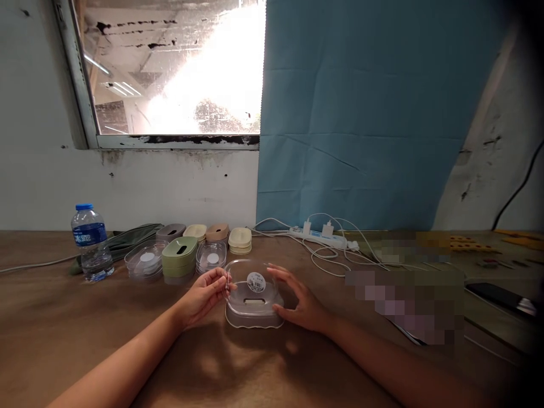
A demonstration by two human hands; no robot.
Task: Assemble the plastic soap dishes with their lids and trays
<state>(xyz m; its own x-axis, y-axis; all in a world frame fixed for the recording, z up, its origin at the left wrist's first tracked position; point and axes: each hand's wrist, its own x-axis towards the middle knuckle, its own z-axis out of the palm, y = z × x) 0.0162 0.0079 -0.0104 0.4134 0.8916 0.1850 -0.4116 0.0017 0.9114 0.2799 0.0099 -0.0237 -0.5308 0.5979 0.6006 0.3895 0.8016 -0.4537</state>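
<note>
A clear plastic soap box [254, 309] stands on the brown table [127, 340] in front of me. Its transparent lid [251, 277], with a round white sticker, is tilted up over the base. My left hand [203, 297] pinches the lid's left edge with thumb and fingers. On the box's right side rests my right hand [300, 303], fingers spread and curved around the lid and base.
Behind the box lie stacks of clear lids [147, 260], a green box [180, 259] and several beige and brown boxes [240, 239]. A water bottle [91, 242] stands at the left. A power strip with white cables [321, 238] lies at the back right; a phone [501, 297] far right.
</note>
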